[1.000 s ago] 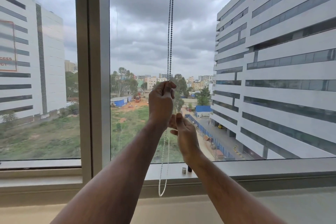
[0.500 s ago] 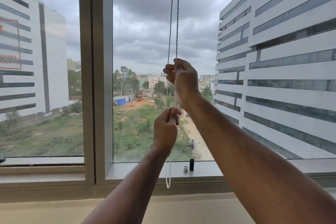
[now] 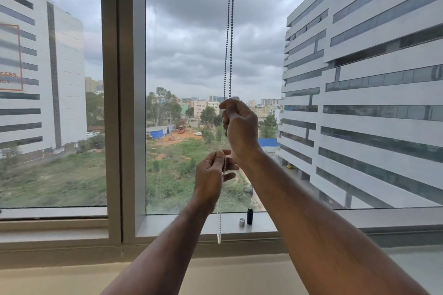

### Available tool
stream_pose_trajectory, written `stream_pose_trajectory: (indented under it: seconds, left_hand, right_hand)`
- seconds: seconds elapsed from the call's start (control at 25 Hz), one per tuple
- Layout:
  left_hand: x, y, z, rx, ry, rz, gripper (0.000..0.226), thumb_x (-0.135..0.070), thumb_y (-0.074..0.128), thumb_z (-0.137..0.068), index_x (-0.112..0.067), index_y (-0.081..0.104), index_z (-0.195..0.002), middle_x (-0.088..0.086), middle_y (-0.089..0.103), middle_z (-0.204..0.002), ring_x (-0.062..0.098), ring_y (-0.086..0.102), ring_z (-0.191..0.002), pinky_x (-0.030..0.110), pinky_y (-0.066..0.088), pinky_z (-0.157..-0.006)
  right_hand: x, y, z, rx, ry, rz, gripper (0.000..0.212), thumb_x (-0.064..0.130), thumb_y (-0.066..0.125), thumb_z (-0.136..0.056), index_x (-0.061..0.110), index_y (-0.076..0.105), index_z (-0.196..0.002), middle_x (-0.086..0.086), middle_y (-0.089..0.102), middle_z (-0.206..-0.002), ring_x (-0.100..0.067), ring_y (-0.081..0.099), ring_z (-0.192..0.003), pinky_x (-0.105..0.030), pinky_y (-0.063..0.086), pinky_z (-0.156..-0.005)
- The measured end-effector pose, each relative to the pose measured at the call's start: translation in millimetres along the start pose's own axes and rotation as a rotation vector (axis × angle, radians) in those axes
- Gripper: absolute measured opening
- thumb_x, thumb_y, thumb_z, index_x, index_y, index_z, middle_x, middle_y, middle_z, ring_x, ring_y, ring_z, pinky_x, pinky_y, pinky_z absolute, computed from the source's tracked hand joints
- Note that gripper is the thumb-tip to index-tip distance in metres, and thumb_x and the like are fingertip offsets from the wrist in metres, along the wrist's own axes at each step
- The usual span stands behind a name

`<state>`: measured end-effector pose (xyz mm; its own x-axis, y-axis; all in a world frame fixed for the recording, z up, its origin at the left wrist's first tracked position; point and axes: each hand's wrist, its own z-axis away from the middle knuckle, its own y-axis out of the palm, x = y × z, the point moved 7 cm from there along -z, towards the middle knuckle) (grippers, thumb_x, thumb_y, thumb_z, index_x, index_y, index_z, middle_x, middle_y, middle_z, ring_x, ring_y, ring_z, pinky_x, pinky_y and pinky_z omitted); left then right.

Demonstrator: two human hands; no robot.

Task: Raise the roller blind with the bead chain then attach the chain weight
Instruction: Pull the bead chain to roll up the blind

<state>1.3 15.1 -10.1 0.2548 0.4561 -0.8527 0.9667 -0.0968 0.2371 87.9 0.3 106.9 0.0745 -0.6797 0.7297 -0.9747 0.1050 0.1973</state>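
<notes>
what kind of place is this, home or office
Probably an upper-floor office room, though a flat is possible. The large fixed window looks down on open ground between office blocks, and a bead chain for a roller blind hangs over the bare sill.

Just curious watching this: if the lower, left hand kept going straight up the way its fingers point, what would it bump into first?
Most likely the right hand, gripping the bead chain directly above the left hand. Depth is hard to judge, so it might pass just in front.

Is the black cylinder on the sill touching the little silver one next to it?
Apart. The head view shows a thin strip of sill between the black cylinder and the silver cylinder.
</notes>
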Motion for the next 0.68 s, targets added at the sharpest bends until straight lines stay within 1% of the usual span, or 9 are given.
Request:
stream_pose_trajectory:
  seconds: [0.04, 0.08, 0.16, 0.28, 0.4, 0.48, 0.56, 0.64, 0.68]
  left_hand:
    - [-2.2, -2.5, -4.9, -0.013, -0.006, 0.020, 0.033, -0.018, 0.041, -0.110, -0.008, 0.072, -0.105, 0.006, 0.077, -0.087, 0.020, 0.073, -0.084, 0.048, 0.059, -0.087]
    - [-7.2, -4.5, -10.5, -0.028, -0.001, 0.039, 0.032, -0.017, 0.041, -0.110, -0.009, 0.072, -0.110, 0.007, 0.079, -0.095, 0.023, 0.074, -0.094, 0.048, 0.057, -0.093]
    - [-24.1, -6.9, -22.9, -0.068, 0.030, 0.057, 0.033, -0.011, 0.040, -0.107, -0.011, 0.072, -0.118, 0.008, 0.078, -0.108, 0.026, 0.072, -0.108, 0.044, 0.054, -0.099]
    - [-56.6, -3.5, -36.4, -0.088, 0.076, 0.089, 0.035, -0.006, 0.037, -0.106, -0.007, 0.069, -0.123, 0.010, 0.076, -0.114, 0.023, 0.070, -0.112, 0.039, 0.053, -0.099]
    - [-85.9, 11.7, -46.5, -0.030, 0.108, 0.121, 0.032, -0.011, 0.038, -0.109, -0.007, 0.066, -0.125, 0.013, 0.075, -0.121, 0.027, 0.072, -0.114, 0.043, 0.055, -0.095]
    - [-103.4, 23.8, -52.3, 0.004, 0.138, 0.139, 0.031, -0.014, 0.040, -0.110, -0.006, 0.063, -0.129, 0.013, 0.074, -0.122, 0.027, 0.073, -0.112, 0.044, 0.056, -0.094]
    - [-117.6, 33.5, -57.1, 0.013, 0.164, 0.153, 0.031, -0.015, 0.041, -0.111, -0.006, 0.060, -0.134, 0.012, 0.074, -0.120, 0.023, 0.075, -0.104, 0.041, 0.059, -0.088]
    - [-123.2, 36.0, -60.2, -0.023, 0.186, 0.124, 0.029, -0.016, 0.044, -0.110, -0.009, 0.060, -0.133, 0.009, 0.075, -0.107, 0.015, 0.071, -0.080, 0.031, 0.058, -0.069]
    - [-122.5, 34.2, -61.3, -0.061, 0.207, 0.084, 0.028, -0.015, 0.045, -0.109, -0.010, 0.064, -0.129, 0.006, 0.074, -0.094, 0.011, 0.063, -0.066, 0.027, 0.052, -0.058]
  right_hand:
    - [-4.5, -1.7, 5.7, -0.005, 0.007, -0.004, 0.030, 0.009, 0.047, -0.106, 0.015, 0.070, -0.087, 0.002, 0.046, -0.062, -0.009, 0.033, -0.051, -0.022, 0.028, -0.046]
    - [-8.9, -3.4, 11.7, -0.009, 0.015, -0.014, 0.029, 0.010, 0.048, -0.106, 0.014, 0.070, -0.088, 0.003, 0.046, -0.062, -0.008, 0.035, -0.051, -0.022, 0.029, -0.046]
    - [-19.3, -7.1, 24.0, -0.018, 0.029, -0.029, 0.027, 0.012, 0.049, -0.106, 0.011, 0.070, -0.089, 0.005, 0.048, -0.059, -0.006, 0.040, -0.051, -0.021, 0.034, -0.049]
    - [-38.1, -12.5, 44.5, -0.020, 0.045, -0.008, 0.028, 0.012, 0.050, -0.106, 0.007, 0.072, -0.090, 0.003, 0.049, -0.061, -0.006, 0.038, -0.053, -0.021, 0.032, -0.050]
    - [-60.7, -17.2, 66.5, 0.000, 0.107, -0.018, 0.028, 0.007, 0.048, -0.106, 0.009, 0.071, -0.090, 0.001, 0.043, -0.061, -0.007, 0.034, -0.053, -0.021, 0.028, -0.050]
    - [-77.8, -18.0, 82.6, 0.020, 0.145, -0.015, 0.027, 0.005, 0.047, -0.106, 0.006, 0.069, -0.091, 0.004, 0.041, -0.058, -0.006, 0.033, -0.051, -0.018, 0.028, -0.049]
    - [-93.3, -18.5, 98.2, 0.035, 0.166, -0.021, 0.027, 0.005, 0.047, -0.106, 0.006, 0.068, -0.089, 0.005, 0.040, -0.058, -0.006, 0.033, -0.053, -0.018, 0.029, -0.051]
    - [-106.2, -20.2, 110.4, 0.043, 0.189, -0.041, 0.026, 0.004, 0.047, -0.106, 0.002, 0.067, -0.090, 0.004, 0.041, -0.058, -0.007, 0.034, -0.054, -0.019, 0.030, -0.052]
    - [-110.6, -21.4, 114.9, 0.049, 0.196, -0.046, 0.026, 0.003, 0.046, -0.106, -0.002, 0.066, -0.090, 0.003, 0.041, -0.058, -0.007, 0.034, -0.054, -0.018, 0.030, -0.052]
